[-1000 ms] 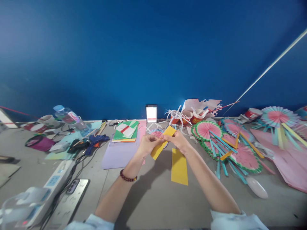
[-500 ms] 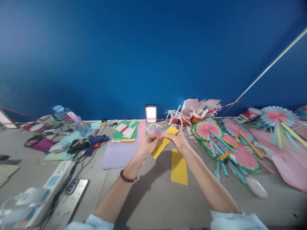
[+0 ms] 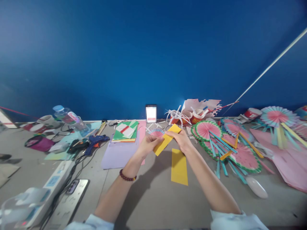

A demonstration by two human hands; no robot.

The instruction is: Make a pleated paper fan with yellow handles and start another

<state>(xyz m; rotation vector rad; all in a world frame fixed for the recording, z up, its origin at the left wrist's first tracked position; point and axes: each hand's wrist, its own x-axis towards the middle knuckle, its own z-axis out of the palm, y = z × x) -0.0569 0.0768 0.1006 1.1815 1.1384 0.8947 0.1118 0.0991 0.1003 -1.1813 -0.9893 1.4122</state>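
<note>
Between my two hands a strip of yellow paper is held at a slant above the table. My left hand pinches its left edge, thumb on top. On the strip's upper right side, my right hand grips it with thumb and fingers. A second yellow paper piece lies flat on the grey table beneath my right wrist. Just behind the held strip sits a small pleated paper fan, pink and blue, partly covered by my hands.
Purple paper with coloured sheets lies left. Further left are a glue gun, bottle, power strip and phone. Watermelon-patterned fans, paper cups and a white mouse-like object are right.
The held yellow strip has shifted slightly right and up, and my right hand moved right with it. Everything on the table stays put.
</note>
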